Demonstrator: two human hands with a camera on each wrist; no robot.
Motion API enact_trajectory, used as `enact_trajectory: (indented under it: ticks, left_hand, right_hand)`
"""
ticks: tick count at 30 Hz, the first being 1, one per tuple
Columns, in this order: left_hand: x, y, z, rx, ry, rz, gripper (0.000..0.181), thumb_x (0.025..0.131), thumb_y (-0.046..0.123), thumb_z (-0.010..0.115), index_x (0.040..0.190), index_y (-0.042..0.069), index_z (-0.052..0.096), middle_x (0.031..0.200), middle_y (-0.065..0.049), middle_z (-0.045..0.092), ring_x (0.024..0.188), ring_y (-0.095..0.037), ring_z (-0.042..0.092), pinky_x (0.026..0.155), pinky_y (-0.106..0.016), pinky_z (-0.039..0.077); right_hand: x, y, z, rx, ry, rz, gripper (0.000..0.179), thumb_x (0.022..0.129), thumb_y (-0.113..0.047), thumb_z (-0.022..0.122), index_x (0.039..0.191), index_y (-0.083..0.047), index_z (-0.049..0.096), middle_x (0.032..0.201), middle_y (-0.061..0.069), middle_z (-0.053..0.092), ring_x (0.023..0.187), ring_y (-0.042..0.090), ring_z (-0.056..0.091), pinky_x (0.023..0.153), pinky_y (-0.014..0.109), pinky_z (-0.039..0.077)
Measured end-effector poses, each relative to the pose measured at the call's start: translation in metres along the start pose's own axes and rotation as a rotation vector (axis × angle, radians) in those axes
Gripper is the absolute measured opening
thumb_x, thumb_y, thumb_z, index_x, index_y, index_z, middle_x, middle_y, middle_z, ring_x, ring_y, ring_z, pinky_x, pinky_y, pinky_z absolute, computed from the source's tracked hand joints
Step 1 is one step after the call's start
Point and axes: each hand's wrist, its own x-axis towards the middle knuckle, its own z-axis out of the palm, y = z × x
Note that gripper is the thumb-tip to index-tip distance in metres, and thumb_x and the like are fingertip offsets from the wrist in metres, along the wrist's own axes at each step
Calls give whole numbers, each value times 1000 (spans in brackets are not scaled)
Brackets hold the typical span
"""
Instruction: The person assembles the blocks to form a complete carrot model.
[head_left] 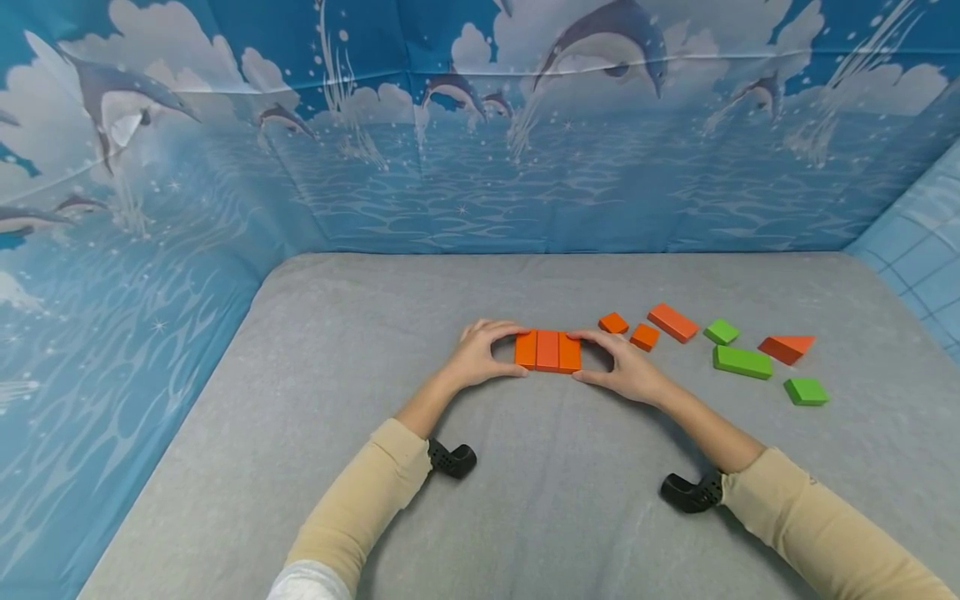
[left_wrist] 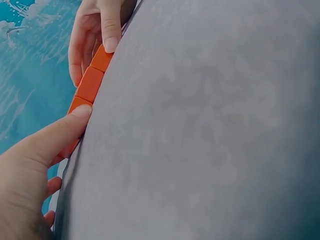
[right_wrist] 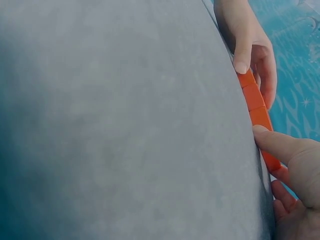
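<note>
Three orange blocks stand side by side in a row on the grey surface: a left block [head_left: 526, 351], a middle block [head_left: 547, 352] and a right block [head_left: 570, 354]. My left hand [head_left: 478, 354] pinches the left block, thumb at its near end and fingers at its far end. The right block is pinched the same way by my right hand [head_left: 633, 371]. In the left wrist view the left thumb [left_wrist: 75, 122] presses the near face of its block. The right wrist view shows the right thumb [right_wrist: 272, 141] on the other end block. The far fingertips are partly hidden.
Right of my hands lie two small orange blocks [head_left: 613, 322], a long orange block [head_left: 673, 322], a red-orange triangular block [head_left: 786, 348], a long green block [head_left: 742, 362] and two small green blocks [head_left: 722, 332]. A dolphin-printed curtain [head_left: 480, 192] hangs behind the grey surface [head_left: 540, 483].
</note>
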Motion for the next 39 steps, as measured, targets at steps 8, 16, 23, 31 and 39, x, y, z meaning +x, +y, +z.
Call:
enact_trajectory:
  ticks: [8, 16, 23, 31, 39]
  left_hand:
    - [-1, -1, 0, -51, -2, -1, 42, 87, 31, 62, 126, 18, 57, 132, -1, 51, 123, -21, 38, 106, -46, 16]
    - [-1, -1, 0, -71, -7, 12, 40, 88, 29, 61, 127, 17, 56, 133, -2, 50, 124, -21, 37, 107, -46, 14]
    - [-1, -2, 0, -77, 3, 24, 40, 88, 28, 61, 126, 17, 57, 132, -1, 52, 122, -20, 38, 106, -46, 15]
    - [-1, -3, -1, -63, 3, 13, 40, 88, 30, 62, 126, 19, 57, 132, 1, 51, 123, -19, 38, 106, -45, 15]
    - [-1, -3, -1, -52, 19, 21, 39, 87, 29, 62, 125, 20, 58, 130, 1, 53, 122, -19, 39, 106, -44, 15]
  right_hand:
    - [1, 0, 0, 6, -6, -15, 57, 80, -19, 71, 131, -7, 48, 133, 15, 47, 124, 34, 36, 99, 55, 27]
    - [7, 1, -17, 20, -7, -134, 57, 78, -13, 73, 127, 2, 49, 129, 20, 48, 118, 36, 43, 95, 53, 33]
    - [20, 20, -54, -32, 39, -114, 41, 82, -6, 67, 121, 2, 54, 122, 20, 49, 111, 38, 44, 90, 57, 34]
    - [24, 42, -72, -13, -112, 1, 42, 84, -13, 66, 122, 1, 55, 122, 21, 47, 107, 35, 43, 87, 53, 35]
    - [25, 43, -73, -11, -145, 62, 38, 86, -15, 65, 120, 0, 57, 121, 20, 49, 103, 31, 44, 86, 48, 36]
